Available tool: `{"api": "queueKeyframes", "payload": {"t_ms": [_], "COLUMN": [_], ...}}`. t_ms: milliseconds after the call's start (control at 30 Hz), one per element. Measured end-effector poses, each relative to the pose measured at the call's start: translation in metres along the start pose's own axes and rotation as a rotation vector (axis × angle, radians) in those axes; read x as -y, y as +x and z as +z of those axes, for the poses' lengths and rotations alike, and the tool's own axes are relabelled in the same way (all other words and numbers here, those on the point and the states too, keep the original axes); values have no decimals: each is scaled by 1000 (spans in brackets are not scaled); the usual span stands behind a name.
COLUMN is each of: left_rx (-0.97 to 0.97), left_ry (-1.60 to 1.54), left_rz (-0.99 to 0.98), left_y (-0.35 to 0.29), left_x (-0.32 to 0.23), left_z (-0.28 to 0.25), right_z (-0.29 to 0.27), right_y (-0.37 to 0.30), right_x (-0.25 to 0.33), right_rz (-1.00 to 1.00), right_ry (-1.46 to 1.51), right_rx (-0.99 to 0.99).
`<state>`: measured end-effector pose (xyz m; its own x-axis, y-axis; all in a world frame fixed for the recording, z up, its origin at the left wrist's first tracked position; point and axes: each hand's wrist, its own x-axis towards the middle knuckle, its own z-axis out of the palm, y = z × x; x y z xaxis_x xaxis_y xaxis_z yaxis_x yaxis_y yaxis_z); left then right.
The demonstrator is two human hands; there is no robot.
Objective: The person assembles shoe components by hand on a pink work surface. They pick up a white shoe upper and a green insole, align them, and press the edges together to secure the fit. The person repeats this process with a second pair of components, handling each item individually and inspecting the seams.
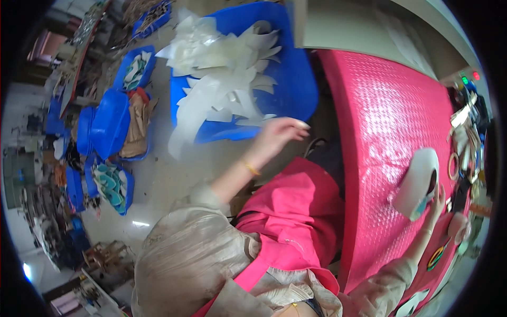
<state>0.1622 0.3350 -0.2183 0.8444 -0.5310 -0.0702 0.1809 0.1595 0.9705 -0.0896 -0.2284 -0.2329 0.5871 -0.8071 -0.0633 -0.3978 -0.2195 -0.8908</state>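
Note:
My left hand [282,132] is raised beside the near edge of a large blue bin [298,90], its fingers loosely bent and apart, nothing visible in them. Thin, curved white sheets [222,68] lie heaped in that bin, and some hang over its near rim. Over the pink table [380,121], my right hand [437,203] has its fingers at the right edge of a curved white piece [417,177]. This piece has a dark opening and a teal patch at its lower end. Part of the right hand's grip is hidden.
Smaller blue bins stand at the left, one with teal and white pieces [110,182], another with brown material [136,129]. A pale cabinet [364,31] borders the table's far side. Tape rolls [453,165] and assorted items line its right edge.

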Motion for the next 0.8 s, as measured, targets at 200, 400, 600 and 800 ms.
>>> {"api": "queueKeyframes", "payload": {"t_ms": [200,400,600,800], "left_rx": [-642,-927,-1060,-1074], "left_ry": [40,-491,-824,-616], "left_rz": [-314,-268,-235,139], "left_y": [-15,128,219,217], "left_x": [14,75,136,88], "left_z": [-209,-329,-384,-419], "right_z": [-19,-16,-50,-12], "right_y": [-38,-82,-122,-145], "right_x": [46,97,77,88], "right_rz": [-198,-432,-147,-210], "right_ry": [-177,-542,-540,-640], "right_rx": [-104,-224,-77,-58]}}
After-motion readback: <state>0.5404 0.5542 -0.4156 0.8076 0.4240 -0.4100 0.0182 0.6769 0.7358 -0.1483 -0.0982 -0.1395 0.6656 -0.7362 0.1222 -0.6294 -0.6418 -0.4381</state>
